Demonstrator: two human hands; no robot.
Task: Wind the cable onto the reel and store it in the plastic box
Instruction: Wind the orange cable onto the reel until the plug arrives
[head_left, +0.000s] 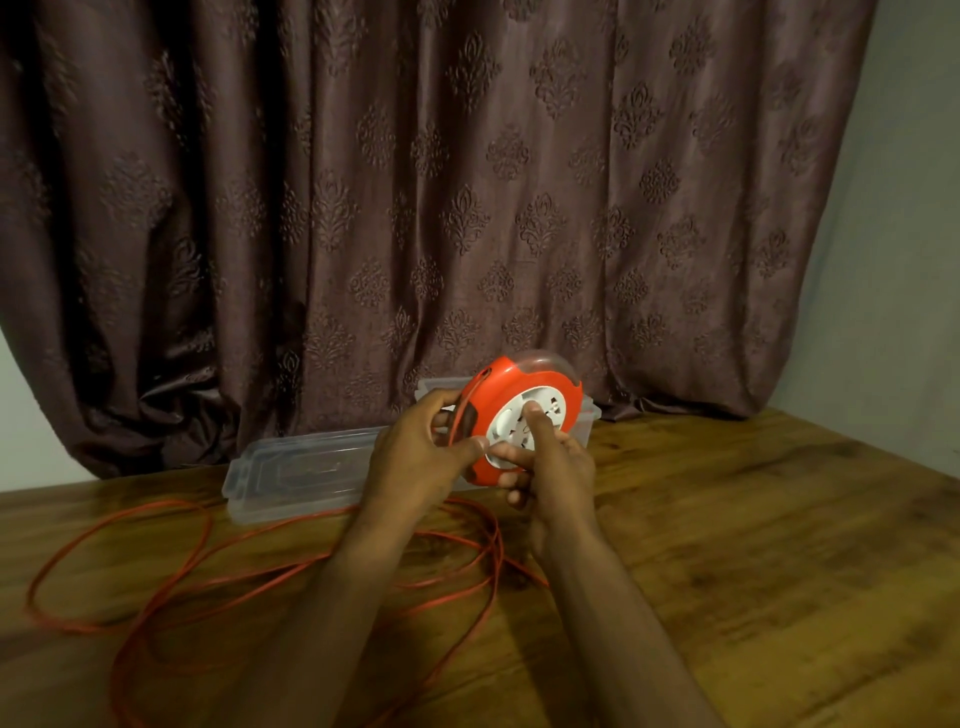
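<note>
Across the lower left of the frame, most of the orange cable is being left in loose loops on the table, so winding is judged barely begun. At centre, the reel is being gripped at its edge by the left hand, fingers curled round the rim, while its white hub is being pressed by the right hand, forefinger extended. Turning the hub is called for next; the plastic box is waiting behind.

The reel hides most of the plastic box behind it. The forearms cover part of the cable; its loops run off the bottom edge, slightly blurred.
</note>
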